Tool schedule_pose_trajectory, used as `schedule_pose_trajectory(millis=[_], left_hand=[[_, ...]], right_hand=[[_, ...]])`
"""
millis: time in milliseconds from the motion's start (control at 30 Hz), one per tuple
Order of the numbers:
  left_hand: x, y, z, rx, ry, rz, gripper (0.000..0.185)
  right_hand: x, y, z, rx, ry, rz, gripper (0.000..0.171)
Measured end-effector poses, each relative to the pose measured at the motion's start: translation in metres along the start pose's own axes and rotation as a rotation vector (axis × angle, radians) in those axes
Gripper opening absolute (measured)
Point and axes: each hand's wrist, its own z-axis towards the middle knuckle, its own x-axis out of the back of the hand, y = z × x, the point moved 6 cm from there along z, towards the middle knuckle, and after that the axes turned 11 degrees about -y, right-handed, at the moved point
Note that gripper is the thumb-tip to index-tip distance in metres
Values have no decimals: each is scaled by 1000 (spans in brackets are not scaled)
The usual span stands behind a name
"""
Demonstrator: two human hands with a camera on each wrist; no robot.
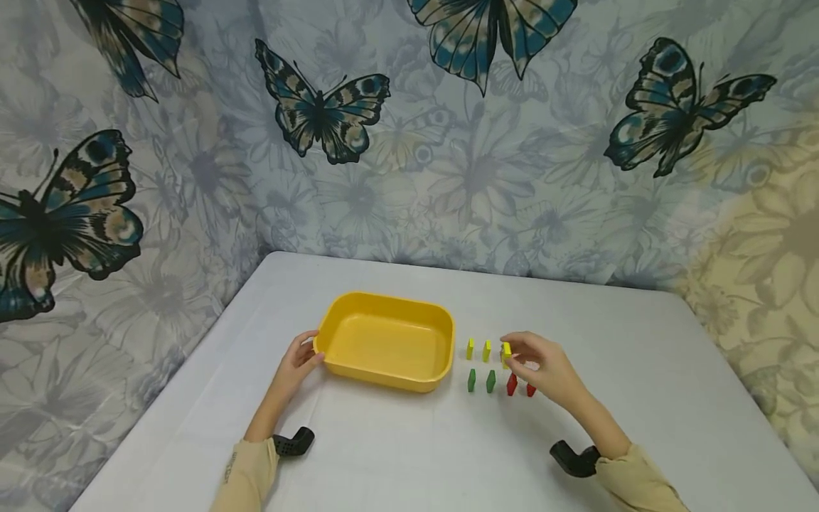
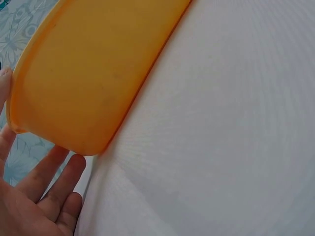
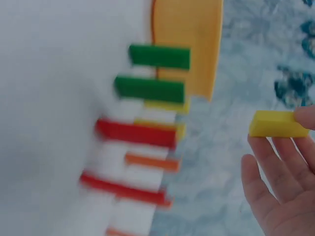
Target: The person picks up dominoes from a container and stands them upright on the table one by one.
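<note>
My left hand (image 1: 301,359) holds the left end of a yellow plastic tub (image 1: 384,380), thumb at its rim and fingers against the outer wall. In the left wrist view, the fingertips (image 2: 76,162) touch the tub's lower edge. Between thumb and fingers, my right hand (image 1: 544,366) pinches a yellow block (image 3: 275,124), raised off the table. Beside the tub, two yellow blocks (image 1: 478,350) stand upright in the back row. Nearer me stand two green blocks (image 1: 490,382) and two red blocks (image 1: 512,385), one partly behind the hand. Several orange blocks (image 3: 152,162) show in the right wrist view.
The blocks stand close together on a white-covered table (image 1: 409,448), right of the tub. Behind the table hangs a butterfly-patterned backdrop (image 1: 409,199). A black wrist device (image 1: 294,442) sits at the left cuff, another black wrist device (image 1: 574,460) at the right.
</note>
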Motion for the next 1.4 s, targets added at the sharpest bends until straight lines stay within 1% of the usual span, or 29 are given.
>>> schedule_pose_trajectory(millis=[100, 200, 267, 367, 433, 567, 633, 733, 800, 833, 867, 933, 967, 1033, 1067, 1100, 1167, 1200, 1267, 1333, 1400], left_hand=[[2, 1, 0, -9, 4, 4, 48], [1, 5, -2, -10, -13, 2, 49], [-1, 11, -4, -10, -29, 0, 49], [-4, 20, -6, -7, -38, 12, 50], [-5, 24, -7, -6, -32, 24, 50], [-3, 23, -7, -19, -23, 54, 51], [-1, 17, -6, -30, -21, 56, 52], [3, 7, -4, -40, -17, 53, 53], [5, 2, -2, -22, -8, 57, 54], [6, 1, -2, -11, -6, 77, 55], [8, 3, -1, -3, -2, 122, 55], [10, 13, 4, 35, 16, 241, 60], [11, 21, 8, 48, 19, 326, 63], [10, 45, 24, 51, 9, 543, 72], [9, 60, 34, 52, 3, 659, 75], [8, 74, 46, 52, -8, 753, 78], [3, 100, 75, 23, -35, 917, 81], [0, 112, 90, 19, -48, 979, 82], [-7, 127, 120, 21, -62, 1056, 84], [-16, 136, 149, 35, -62, 1098, 88], [-29, 139, 176, 65, -68, 1122, 91]], right_hand=[[13, 21, -18, -118, -44, -25, 27], [23, 41, -35, -225, -98, -98, 23], [24, 54, -45, -275, -149, -131, 22], [20, 71, -55, -317, -206, -118, 22], [16, 80, -58, -327, -225, -101, 22], [12, 87, -56, -329, -186, -101, 23], [11, 88, -53, -329, -176, -104, 24], [11, 88, -50, -342, -195, -95, 27], [15, 86, -48, -358, -205, -86, 30], [18, 84, -47, -360, -208, -88, 31], [23, 81, -46, -353, -204, -96, 32], [37, 72, -40, -308, -176, -133, 31], [46, 67, -35, -282, -162, -164, 29], [66, 55, -17, -251, -134, -224, 27], [76, 49, -6, -239, -111, -252, 27], [86, 42, 8, -248, -94, -271, 28], [98, 28, 37, -296, -79, -288, 38], [101, 21, 52, -321, -73, -289, 43], [101, 14, 84, -344, -68, -297, 53], [94, 16, 116, -368, -96, -342, 63], [86, 26, 143, -417, -131, -432, 69]])
